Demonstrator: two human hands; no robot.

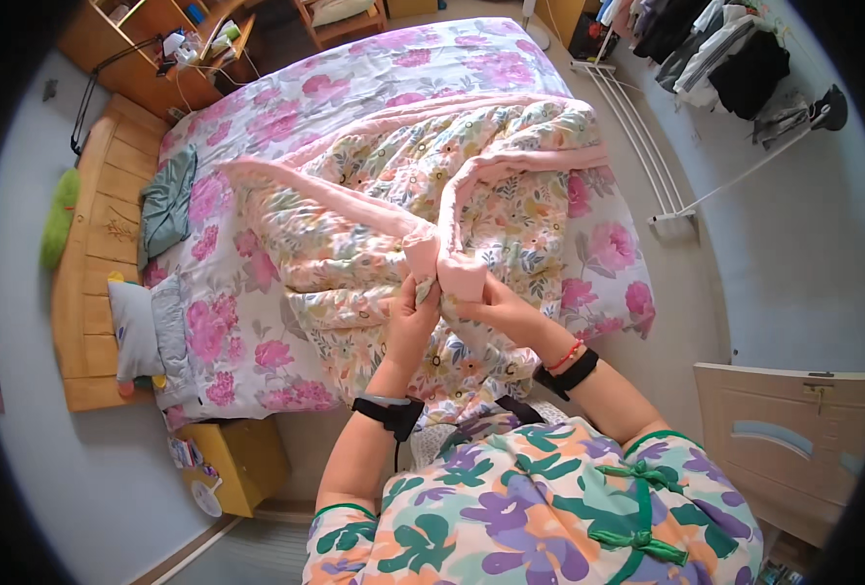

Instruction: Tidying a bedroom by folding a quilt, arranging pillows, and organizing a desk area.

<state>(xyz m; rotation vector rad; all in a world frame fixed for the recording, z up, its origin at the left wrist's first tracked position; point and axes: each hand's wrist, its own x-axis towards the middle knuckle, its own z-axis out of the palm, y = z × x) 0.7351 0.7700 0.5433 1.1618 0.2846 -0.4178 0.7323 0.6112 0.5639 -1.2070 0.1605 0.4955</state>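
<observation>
A floral quilt (374, 175) with a wide pink border lies rumpled over the bed (608, 244), whose white sheet carries large pink flowers. My left hand (412, 314) is closed on a gathered part of the quilt's pink edge. Close beside it, my right hand (504, 312) grips another folded part of the same border. From the two hands the pink strips run apart, one up to the left and one up to the right. Some of the fingers are hidden behind the cloth. Below my hands, part of the quilt hangs near my body.
At the left stand a wooden headboard (91, 331), a pillow (138, 327), a folded green cloth (169, 210) and a yellow bedside cabinet (242, 463). A white drying rack (637, 146) with hanging clothes (745, 63) is at the right, above a pale door (784, 429).
</observation>
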